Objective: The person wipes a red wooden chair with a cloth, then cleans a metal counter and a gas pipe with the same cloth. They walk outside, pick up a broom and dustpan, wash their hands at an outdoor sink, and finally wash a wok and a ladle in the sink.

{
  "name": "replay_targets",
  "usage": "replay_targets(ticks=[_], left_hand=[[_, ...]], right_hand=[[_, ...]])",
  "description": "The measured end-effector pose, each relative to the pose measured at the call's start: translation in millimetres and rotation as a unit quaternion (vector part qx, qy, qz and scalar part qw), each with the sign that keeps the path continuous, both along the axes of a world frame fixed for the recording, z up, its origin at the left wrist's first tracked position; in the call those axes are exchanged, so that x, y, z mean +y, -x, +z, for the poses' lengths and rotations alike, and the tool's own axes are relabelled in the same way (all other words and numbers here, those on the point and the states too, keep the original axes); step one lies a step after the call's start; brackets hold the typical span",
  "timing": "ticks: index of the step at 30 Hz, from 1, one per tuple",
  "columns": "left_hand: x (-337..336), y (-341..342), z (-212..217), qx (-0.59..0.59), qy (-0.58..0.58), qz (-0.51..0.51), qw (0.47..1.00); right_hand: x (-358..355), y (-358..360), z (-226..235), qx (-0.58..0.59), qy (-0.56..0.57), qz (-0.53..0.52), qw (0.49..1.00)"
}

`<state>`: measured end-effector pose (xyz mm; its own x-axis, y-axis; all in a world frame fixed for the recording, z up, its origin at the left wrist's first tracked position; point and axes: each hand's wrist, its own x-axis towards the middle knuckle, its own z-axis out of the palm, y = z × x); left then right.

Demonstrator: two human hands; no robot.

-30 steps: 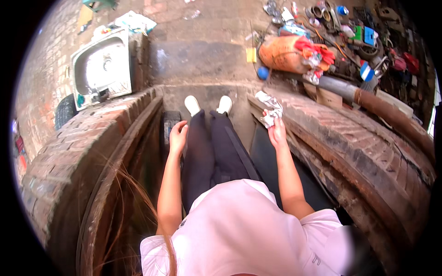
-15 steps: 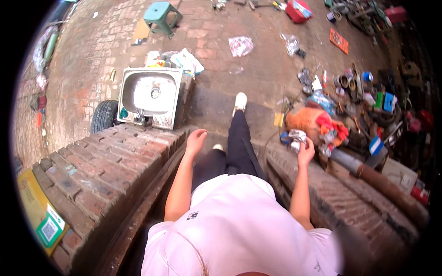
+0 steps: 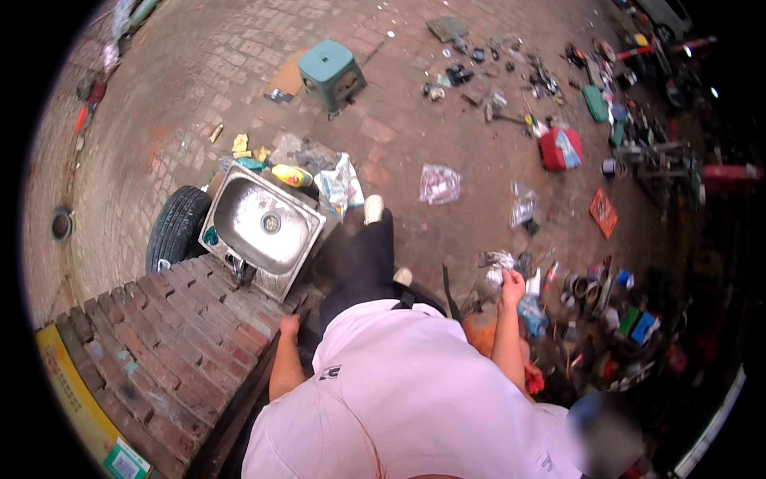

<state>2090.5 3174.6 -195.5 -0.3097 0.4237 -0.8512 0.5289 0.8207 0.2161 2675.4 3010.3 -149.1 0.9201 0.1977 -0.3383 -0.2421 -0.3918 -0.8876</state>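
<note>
Crumpled wrapper (image 3: 495, 261): thin, whitish, creased; lay right of centre, pinched in the fingertips of the right hand (image 3: 512, 286), its fingers nearly closed, forearm angled up the frame. Left hand (image 3: 289, 326): left of centre, low beside a rough brick wall (image 3: 175, 335); its opening and any contents could not be told. Sink (image 3: 249, 211): metal, rounded basin, left of centre. Tyre (image 3: 172, 227): black, grooved, just beside the sink. Stool (image 3: 329, 65): green, squarish seat, upper centre.

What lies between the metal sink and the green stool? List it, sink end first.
In the head view: a yellow container beside the sink, then a grey patch, then brick paving up to the stool.
</note>
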Motion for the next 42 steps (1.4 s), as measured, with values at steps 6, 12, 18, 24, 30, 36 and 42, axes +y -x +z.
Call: replay_targets(ticks=[6,12,18,24,30,36,42], left_hand=[[63.0,98.0,-107.7,0.151,0.079,0.0,0.985],[427.9,-190.3,-50.3,0.106,-0.17,-0.26,0.944],[692.4,-322.8,19.6,-0.125,-0.25,-0.099,0.955],[798.4,-356.0,-49.9,-0.069,-0.37,0.054,0.925],[622.3,-342.0,-141.7,-0.215,0.026,0.434,0.875],[676.0,-440.8,-78.9,-0.068,-0.003,0.634,0.771],[860.2,-414.1,-122.7,-0.089,0.044,0.306,0.947]], right_hand=[[221.7,-54.4,-6.4,0.143,-0.126,0.015,0.982],[364.1,-185.8,-6.1,0.156,-0.126,0.013,0.98],[591.8,-240.1,19.6,0.119,-0.144,0.073,0.98],[822.0,-357.9,-30.2,0.082,-0.079,0.193,0.975],[1087.2,-338.3,10.4,0.073,-0.014,0.346,0.935],[1355.7,-320.9,20.4,0.0,-0.041,0.501,0.864],[1565.8,-220.1,41.6,-0.026,-0.092,0.538,0.838]])
